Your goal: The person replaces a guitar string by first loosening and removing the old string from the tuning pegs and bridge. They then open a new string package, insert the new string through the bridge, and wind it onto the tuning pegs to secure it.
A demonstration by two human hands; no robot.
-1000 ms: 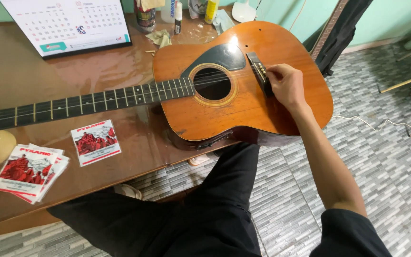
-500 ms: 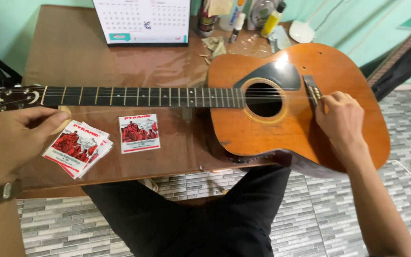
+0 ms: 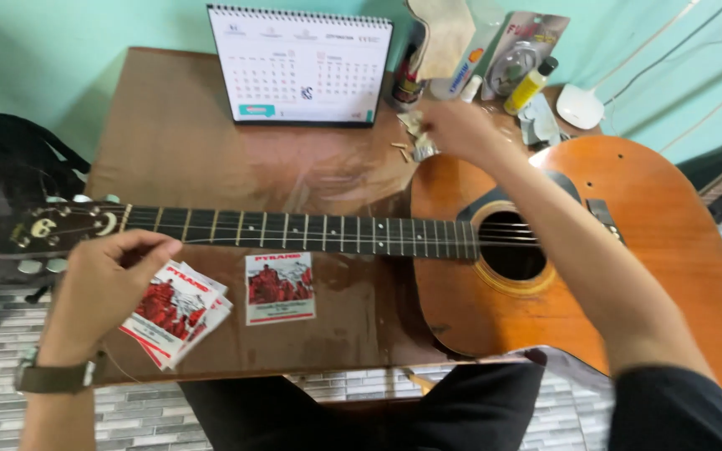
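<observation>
head view: the left hand (image 3: 106, 284) rests half-curled, fingers apart, touching the stack of red string packets (image 3: 179, 311) below the guitar (image 3: 628, 276) neck. the right hand (image 3: 455, 127), blurred, reaches across the guitar body to small scraps (image 3: 415, 138); its grip cannot be told.

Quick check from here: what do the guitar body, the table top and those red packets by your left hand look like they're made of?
Guitar body: looks like wood with a glossy orange-brown lacquer, grain and sheen visible. Table top: brown, polished, wood or veneer; it mirrors the calendar. Red packets: thin flat paper or card, printed, fanned under the left hand.
</observation>
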